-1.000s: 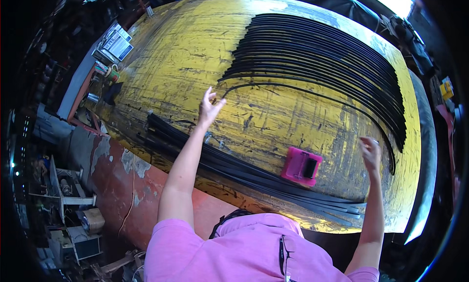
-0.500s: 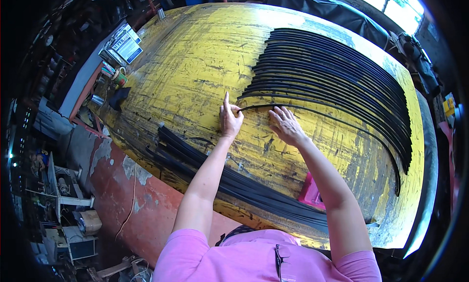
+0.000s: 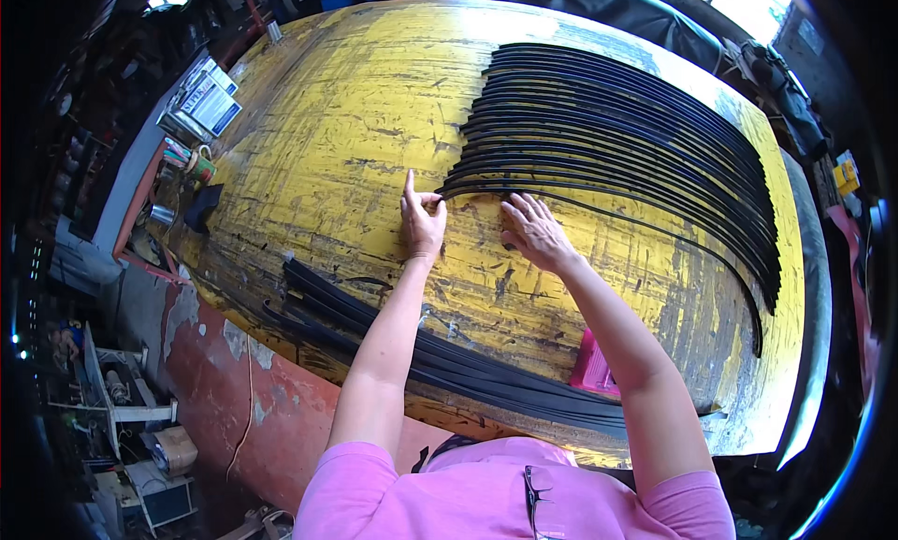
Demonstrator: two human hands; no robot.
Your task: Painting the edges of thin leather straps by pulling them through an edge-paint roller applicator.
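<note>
A long thin black strip [image 3: 608, 209] curves across the yellow table, nearest to me in a row of similar strips. My left hand [image 3: 423, 220] pinches its left end between thumb and bent fingers, the index finger pointing away from me. Farther right along the same strip, my right hand [image 3: 538, 231] lies palm down with fingers stretched, their tips touching or right beside it. Just beyond it, many black strips [image 3: 636, 129] lie side by side, their left ends forming a slanted line. A bundle of flat black strips [image 3: 449, 364] rests along the near edge, partly behind my forearms.
The worn yellow tabletop [image 3: 346, 119] is scratched and stained. A pink plastic object [image 3: 591, 364] sits near my right forearm. At the left edge stand a rectangular tin [image 3: 208, 105], a mug [image 3: 200, 164] and a metal can [image 3: 163, 215]. A cluttered rack [image 3: 136, 409] stands lower left.
The pinched strip has moved away from me, closer to the row, with its left end now near the other ends. Both hands have shifted with it; the whole view has also shifted slightly.
</note>
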